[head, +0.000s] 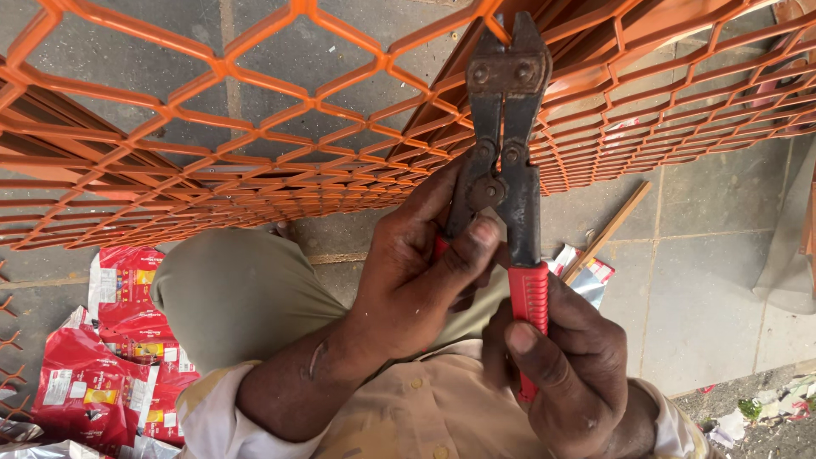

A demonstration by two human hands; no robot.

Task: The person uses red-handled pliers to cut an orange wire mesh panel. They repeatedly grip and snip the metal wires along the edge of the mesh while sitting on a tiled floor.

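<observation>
Grey stone paving [714,280] runs under me, with red wrappers [102,357] lying flat on it at my left and a thin wooden stick [608,231] on the slabs to my right. From the head camera, looking down, an orange metal mesh [255,170] stretches across in front of me, and my bolt cutter [506,127] points up into it, its dark nose touching a strand at the top edge. My left hand [425,272] is wrapped tight around the left arm just under the pivot bolts, thumb pressed on the steel. My right hand [569,365] is clenched on the red ribbed handle [529,297] lower down. I judge the tool heavy and rigid, top-weighted, so the ribbed rubber is the sure place to hold; bare steel near the pivot would slip and pinch. The mesh looks stiff, springy and sharp where cut.
</observation>
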